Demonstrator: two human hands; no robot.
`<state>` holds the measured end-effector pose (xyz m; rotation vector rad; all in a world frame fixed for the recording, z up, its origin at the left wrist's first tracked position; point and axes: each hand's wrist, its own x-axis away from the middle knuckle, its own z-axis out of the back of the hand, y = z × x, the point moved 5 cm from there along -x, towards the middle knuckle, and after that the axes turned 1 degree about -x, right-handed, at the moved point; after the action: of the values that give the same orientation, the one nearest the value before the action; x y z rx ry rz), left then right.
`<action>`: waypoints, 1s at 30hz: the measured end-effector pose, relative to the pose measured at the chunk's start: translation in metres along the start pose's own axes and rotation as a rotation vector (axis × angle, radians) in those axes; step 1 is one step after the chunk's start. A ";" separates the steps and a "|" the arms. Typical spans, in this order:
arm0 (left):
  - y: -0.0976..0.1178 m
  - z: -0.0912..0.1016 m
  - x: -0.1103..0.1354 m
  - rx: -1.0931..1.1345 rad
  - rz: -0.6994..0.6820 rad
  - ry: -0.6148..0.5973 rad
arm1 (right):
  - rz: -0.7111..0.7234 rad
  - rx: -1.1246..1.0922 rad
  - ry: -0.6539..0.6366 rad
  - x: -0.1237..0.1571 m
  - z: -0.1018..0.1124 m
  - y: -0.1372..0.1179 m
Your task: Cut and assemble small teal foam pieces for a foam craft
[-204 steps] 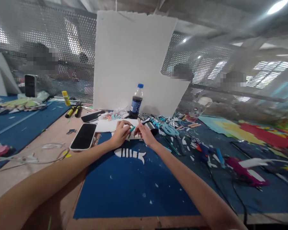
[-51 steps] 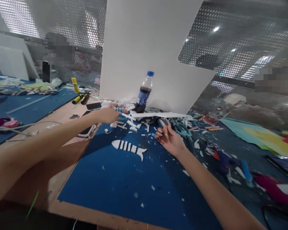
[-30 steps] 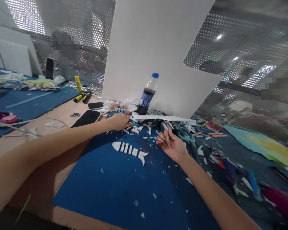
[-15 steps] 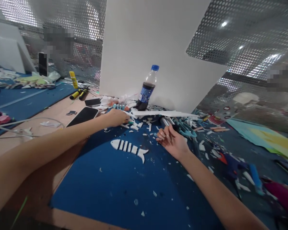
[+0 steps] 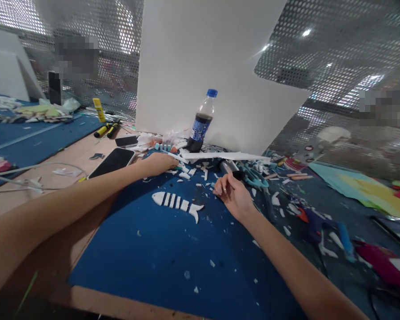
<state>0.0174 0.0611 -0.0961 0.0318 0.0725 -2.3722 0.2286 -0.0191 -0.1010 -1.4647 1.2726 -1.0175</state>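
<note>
My left hand (image 5: 158, 162) lies on the blue cutting mat (image 5: 173, 253) among white foam scraps. Its fingers are curled, with a small teal bit at their tips, and I cannot make out what they grip. My right hand (image 5: 230, 192) rests palm-up on the mat with the fingers curled in, beside a black and silver cylinder (image 5: 227, 166). What it holds, if anything, is hidden. A white fish-skeleton cutout (image 5: 176, 203) lies flat between and just in front of both hands.
A cola bottle (image 5: 200, 122) stands before a big white foam board (image 5: 203, 66). Two phones (image 5: 112, 162) lie at the left on the wooden table. Teal scissors (image 5: 253, 178) and coloured scraps crowd the right. Yellow-black cutters (image 5: 106, 130) lie at the far left.
My left hand came back from the pile by the bottle and settled on the scraps. My right hand has shifted slightly left and stays curled palm-up. The fish cutout has not moved.
</note>
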 end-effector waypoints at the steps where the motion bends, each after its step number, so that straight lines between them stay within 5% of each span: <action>1: 0.000 0.000 0.000 0.005 -0.005 -0.001 | 0.019 0.013 0.015 0.000 0.000 0.000; 10: -0.004 0.003 0.000 0.116 -0.018 0.028 | 0.215 0.185 0.108 -0.005 0.014 -0.009; 19: 0.002 0.046 0.014 0.419 0.311 0.414 | 0.438 0.474 0.182 0.000 -0.002 -0.027; 25: 0.030 0.012 0.024 0.931 0.225 0.369 | 0.567 0.680 0.155 -0.012 -0.043 -0.016; 30: 0.027 -0.004 0.022 1.283 0.233 0.365 | 0.644 0.790 0.098 -0.026 -0.065 -0.006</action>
<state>0.0207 0.0266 -0.1018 1.0002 -1.1904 -1.7793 0.1639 -0.0006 -0.0802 -0.3676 1.0997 -0.9742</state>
